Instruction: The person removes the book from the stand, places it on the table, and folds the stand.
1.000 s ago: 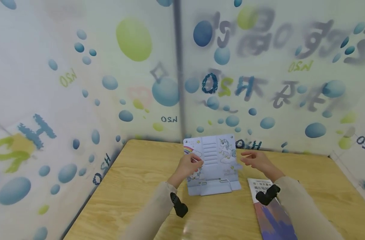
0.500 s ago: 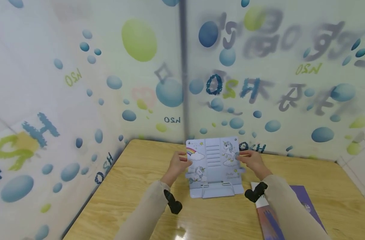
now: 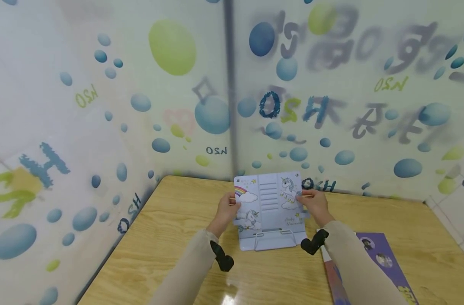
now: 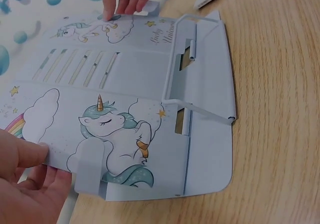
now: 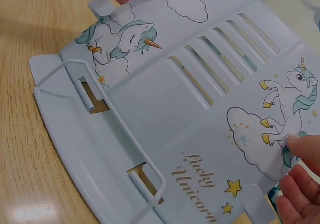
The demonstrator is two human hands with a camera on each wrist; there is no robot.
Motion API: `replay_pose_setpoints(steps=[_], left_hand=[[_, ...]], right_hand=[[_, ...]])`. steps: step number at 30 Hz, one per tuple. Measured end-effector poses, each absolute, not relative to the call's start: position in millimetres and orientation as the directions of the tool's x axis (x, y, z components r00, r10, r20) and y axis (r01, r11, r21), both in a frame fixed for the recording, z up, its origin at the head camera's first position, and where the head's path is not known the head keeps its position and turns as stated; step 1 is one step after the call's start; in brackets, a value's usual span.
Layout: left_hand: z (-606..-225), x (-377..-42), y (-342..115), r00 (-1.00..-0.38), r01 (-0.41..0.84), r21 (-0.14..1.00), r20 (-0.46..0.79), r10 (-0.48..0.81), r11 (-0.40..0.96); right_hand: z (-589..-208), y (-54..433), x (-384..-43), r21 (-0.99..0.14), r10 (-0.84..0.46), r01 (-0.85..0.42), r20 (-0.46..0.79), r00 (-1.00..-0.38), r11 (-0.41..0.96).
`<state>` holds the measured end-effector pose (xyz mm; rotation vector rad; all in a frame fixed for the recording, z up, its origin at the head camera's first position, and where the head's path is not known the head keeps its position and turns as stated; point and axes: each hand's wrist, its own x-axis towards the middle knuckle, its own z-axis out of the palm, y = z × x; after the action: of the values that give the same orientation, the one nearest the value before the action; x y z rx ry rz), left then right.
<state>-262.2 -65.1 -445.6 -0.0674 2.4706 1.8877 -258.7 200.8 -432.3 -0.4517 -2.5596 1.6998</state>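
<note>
A pale blue metal book stand [image 3: 269, 220], printed with unicorns, clouds and a rainbow, leans upright on the table. My left hand [image 3: 225, 212] grips its left edge, thumb in front and fingers behind. On the opposite edge, my right hand [image 3: 316, 205] pinches the panel beside the standing unicorn. The left wrist view shows a side page clip [image 4: 90, 166] close to my left fingers. Another clip [image 5: 256, 204] sits below my right hand in the right wrist view. A bent wire page holder [image 5: 125, 119] stands over the bottom ledge. The back of the stand is hidden.
On the wooden table [image 3: 171, 245], a book with a purple part [image 3: 388, 258] lies at the right, partly under my right forearm. Behind the table rises a wall covering [image 3: 178, 106] with blue and green dots.
My left hand has moved from the panel's front to its left edge. My right hand has come leftward onto the right edge. Both hands now hold the book stand.
</note>
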Motion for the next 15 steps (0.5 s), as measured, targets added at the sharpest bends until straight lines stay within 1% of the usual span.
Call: replay_pose_setpoints(steps=[6,15], left_hand=[[-448.5,-259.7,-73.5,-0.998,-0.016,0.968,-0.032,0.059,0.249],[-445.9,-252.5,-86.8,-0.979,-0.014,0.968,-0.064,0.192,0.251]], right_hand=[[-434.4,199.8,-259.8,-0.907,0.235,0.207,-0.125,-0.964,0.367],[-435.5,196.5,-263.9,-0.903,0.198,0.189,-0.119,-0.973,0.385]])
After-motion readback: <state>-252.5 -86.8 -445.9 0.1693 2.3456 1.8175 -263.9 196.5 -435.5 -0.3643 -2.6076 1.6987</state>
